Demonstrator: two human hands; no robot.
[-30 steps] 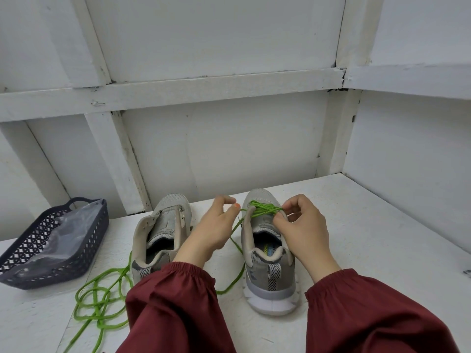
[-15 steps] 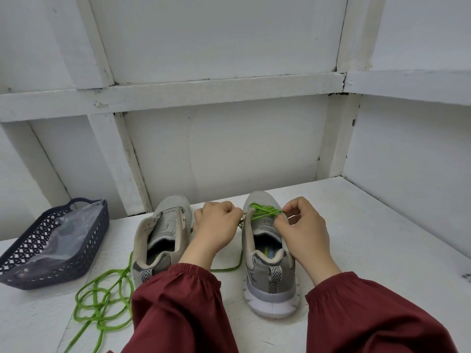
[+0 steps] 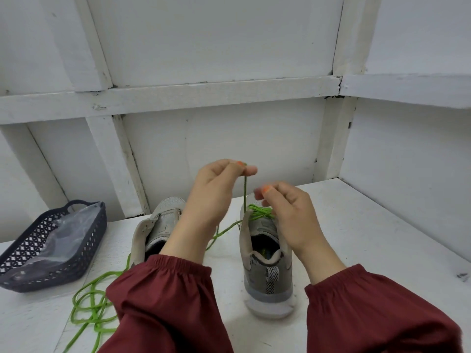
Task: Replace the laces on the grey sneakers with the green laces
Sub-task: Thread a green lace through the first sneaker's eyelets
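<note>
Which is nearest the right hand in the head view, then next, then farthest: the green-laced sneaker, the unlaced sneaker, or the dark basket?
1. green-laced sneaker, directly under the right hand.
2. unlaced sneaker, to its left, past the left hand pinching the green lace.
3. dark basket, farthest left.

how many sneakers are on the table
2. The left sneaker stands beside the basket, partly behind the left arm. The right sneaker stands under the right hand, heel toward the camera, with green lace at its top. No others seem hidden.
</note>
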